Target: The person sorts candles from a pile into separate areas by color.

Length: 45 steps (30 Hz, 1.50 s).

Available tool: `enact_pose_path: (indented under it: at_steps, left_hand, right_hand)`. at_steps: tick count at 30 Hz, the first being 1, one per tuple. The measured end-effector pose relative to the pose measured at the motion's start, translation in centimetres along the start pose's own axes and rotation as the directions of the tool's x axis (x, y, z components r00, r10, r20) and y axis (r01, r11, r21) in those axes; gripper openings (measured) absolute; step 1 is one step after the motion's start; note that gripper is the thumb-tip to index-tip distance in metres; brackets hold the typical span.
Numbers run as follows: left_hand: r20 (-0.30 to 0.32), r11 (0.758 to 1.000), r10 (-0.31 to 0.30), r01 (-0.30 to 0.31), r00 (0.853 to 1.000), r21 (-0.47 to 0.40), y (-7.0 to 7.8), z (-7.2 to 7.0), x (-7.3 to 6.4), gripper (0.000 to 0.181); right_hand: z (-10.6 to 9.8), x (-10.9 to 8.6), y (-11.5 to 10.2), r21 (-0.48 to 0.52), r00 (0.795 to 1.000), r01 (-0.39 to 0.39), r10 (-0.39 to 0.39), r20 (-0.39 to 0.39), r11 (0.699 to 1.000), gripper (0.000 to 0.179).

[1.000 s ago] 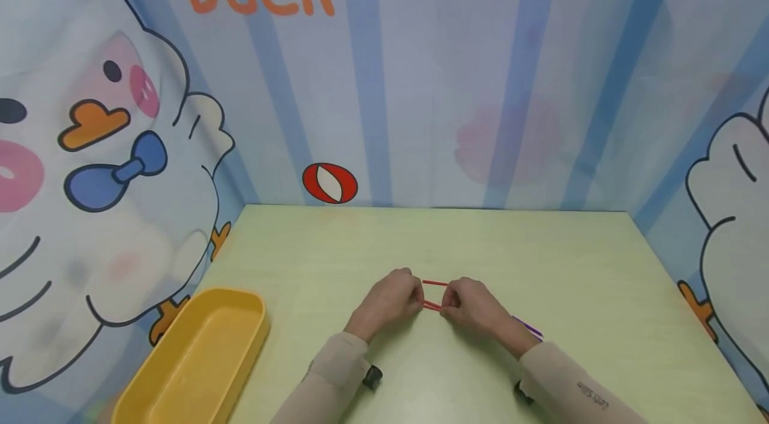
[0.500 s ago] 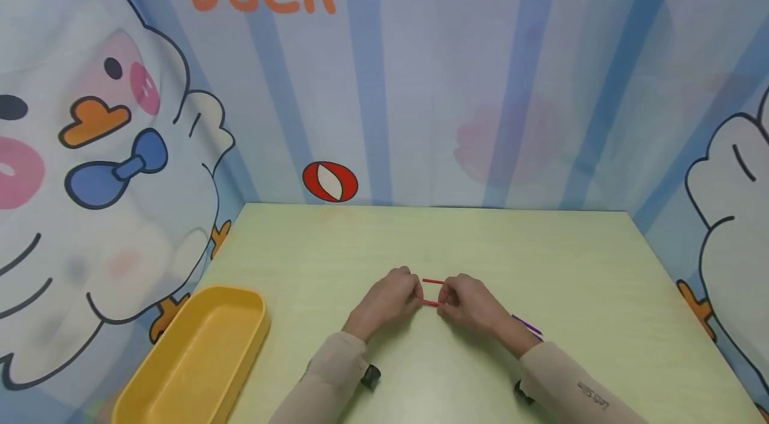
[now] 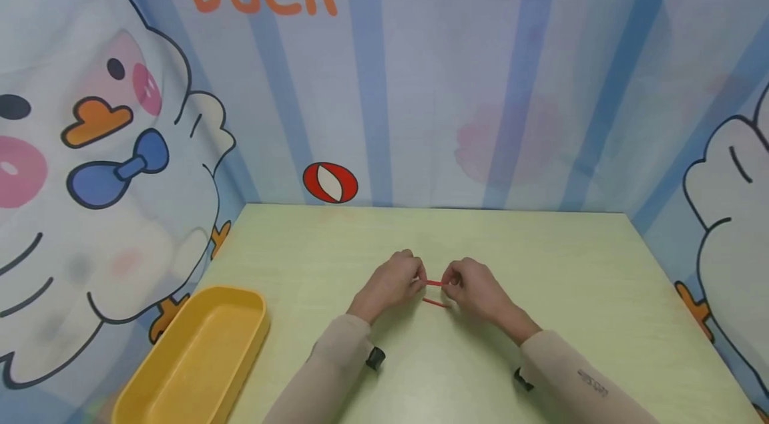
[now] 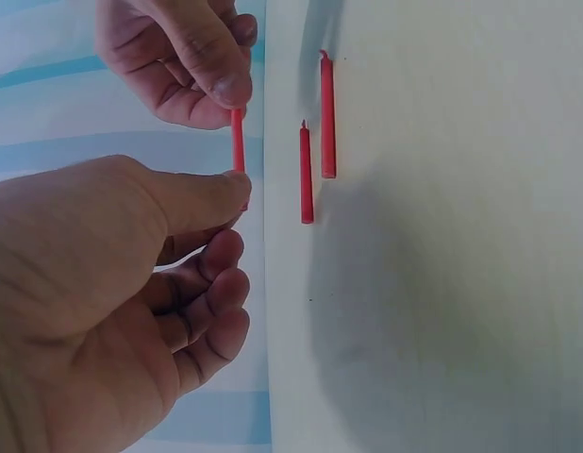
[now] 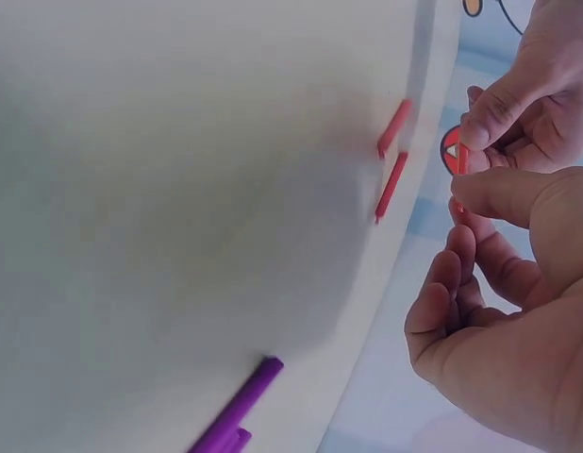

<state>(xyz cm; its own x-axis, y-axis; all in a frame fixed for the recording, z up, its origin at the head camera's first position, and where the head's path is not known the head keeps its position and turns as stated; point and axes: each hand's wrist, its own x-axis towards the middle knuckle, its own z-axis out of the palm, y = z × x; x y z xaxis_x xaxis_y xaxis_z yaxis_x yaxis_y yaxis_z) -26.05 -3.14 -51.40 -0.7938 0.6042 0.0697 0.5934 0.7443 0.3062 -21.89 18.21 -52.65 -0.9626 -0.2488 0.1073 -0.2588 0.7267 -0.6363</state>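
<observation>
A thin red candle (image 4: pixel 239 142) is pinched at both ends, held off the table between my two hands. My left hand (image 3: pixel 393 282) grips one end between thumb and forefinger, its other fingers curled loosely beneath. Facing it, my right hand (image 3: pixel 478 287) pinches the opposite end with thumb and fingertips. Below the hands, two more red candles lie side by side on the table: one longer-looking candle (image 4: pixel 327 118) and another candle (image 4: pixel 307 177), each with a short wick. In the head view one lying candle (image 3: pixel 435 302) shows between the hands.
Purple sticks (image 5: pixel 237 406) lie on the table near my right wrist; in the head view my right forearm hides them. A yellow tray (image 3: pixel 255 330) stands at the left of the pale green table (image 3: pixel 571 257). A duck-printed curtain (image 3: pixel 420 77) borders the table.
Both hands have risen and shifted slightly away from me, lifting one red candle off the table. My right forearm now covers the purple sticks in the head view.
</observation>
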Motion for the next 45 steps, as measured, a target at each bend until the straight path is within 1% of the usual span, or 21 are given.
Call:
enact_pose_path:
  at_steps: [5,10,11,13,15,18,19,23,24,26,27,29,31,34,36,37,39,41,42,43,45]
  left_hand:
    - [-0.006,1.000,-0.012,0.011,1.000,-0.016,-0.3,0.0,1.5,0.006]
    - [-0.007,0.999,-0.022,0.022,1.000,-0.050,-1.0,0.9,2.9,0.009]
    - [-0.007,0.998,-0.020,0.020,1.000,-0.059,-1.4,1.4,3.3,0.009]
    - [-0.032,0.998,0.006,-0.008,0.999,-0.060,-3.0,3.5,4.4,0.009]
    - [-0.049,0.997,0.019,-0.023,0.999,-0.068,-4.4,5.2,5.2,0.009]
    - [-0.054,0.998,0.027,-0.029,0.998,-0.049,-6.0,7.5,5.9,0.009]
    - [-0.044,0.999,0.015,-0.017,0.999,-0.042,-5.9,7.4,6.0,0.009]
    - [-0.006,0.998,-0.015,0.015,1.000,-0.055,-4.4,5.6,5.1,0.011]
    - [-0.005,0.998,-0.018,0.018,1.000,-0.052,-4.2,5.4,5.0,0.011]
    - [0.008,0.998,-0.020,0.021,1.000,-0.063,-3.5,4.4,4.5,0.011]
    - [0.009,0.998,-0.016,0.017,1.000,-0.061,-3.4,4.3,4.4,0.012]
    - [-0.011,0.999,0.000,0.000,1.000,-0.043,-4.0,5.2,4.7,0.012]
    - [-0.010,0.999,0.003,-0.003,1.000,-0.049,-4.2,5.4,4.7,0.011]
    - [-0.035,0.999,0.008,-0.010,0.999,-0.051,-4.9,6.5,4.8,0.011]
    - [-0.027,0.999,-0.011,0.010,1.000,-0.046,-4.2,5.6,4.3,0.011]
    - [-0.035,0.999,-0.017,0.015,0.999,-0.049,-4.4,5.9,4.3,0.011]
    - [-0.029,0.998,-0.031,0.029,0.999,-0.056,-4.3,5.7,4.2,0.010]
    - [-0.020,0.997,-0.043,0.041,0.999,-0.069,-4.5,5.6,4.1,0.010]
    - [-0.022,0.996,-0.032,0.030,0.999,-0.080,-5.2,6.1,4.4,0.011]
    - [-0.019,0.996,-0.022,0.021,1.000,-0.087,-5.4,6.2,4.3,0.010]
    - [0.001,0.996,0.007,-0.007,1.000,-0.094,-5.4,6.0,4.0,0.010]
  right_hand:
    - [-0.3,1.3,0.8,-0.013,0.999,-0.019,0.019,-0.033,1.000,0.002]
    - [-0.1,2.1,1.6,0.011,0.998,-0.048,0.049,-0.045,0.999,0.003]
    - [0.1,2.2,1.8,0.016,0.998,-0.050,0.051,-0.048,0.999,0.003]
    - [0.3,2.4,2.2,0.024,0.997,-0.052,0.053,-0.050,0.998,0.004]
    - [0.6,2.4,2.5,0.022,0.998,-0.049,0.050,-0.046,0.999,0.006]
    - [0.9,2.3,2.7,0.016,0.998,-0.051,0.051,-0.035,0.999,0.007]
    - [1.0,2.2,2.7,0.015,0.998,-0.055,0.055,-0.031,0.998,0.008]
    - [0.9,2.0,2.4,0.020,0.997,-0.070,0.070,-0.028,0.997,0.009]
    - [0.9,2.0,2.3,0.023,0.997,-0.071,0.071,-0.028,0.997,0.009]
    - [0.8,1.9,2.2,0.023,0.997,-0.069,0.069,-0.026,0.997,0.009]
    - [0.8,1.9,2.2,0.023,0.998,-0.066,0.066,-0.024,0.998,0.009]
    - [0.9,1.9,2.2,0.024,0.998,-0.059,0.059,-0.020,0.998,0.010]
    - [1.0,2.0,2.4,0.033,0.999,-0.043,0.043,-0.017,0.999,0.010]
    - [1.6,2.2,3.3,0.046,1.000,-0.005,0.007,-0.026,0.999,0.009]
    - [2.2,2.5,4.4,0.044,0.999,0.030,-0.028,-0.044,0.999,0.007]
    - [2.2,2.5,4.5,0.043,0.998,0.038,-0.036,-0.047,0.998,0.007]
    - [2.1,2.3,4.3,0.040,0.998,0.037,-0.035,-0.051,0.998,0.006]
    - [1.6,1.8,3.4,0.039,0.999,0.025,-0.024,-0.039,0.999,0.006]
    - [1.2,1.4,2.8,0.043,1.000,0.019,-0.018,-0.025,0.999,0.006]
    - [0.8,0.9,2.1,0.050,1.000,0.008,-0.007,-0.007,0.999,0.005]
    - [0.5,0.2,1.5,0.047,1.000,0.021,-0.022,0.018,0.999,0.006]
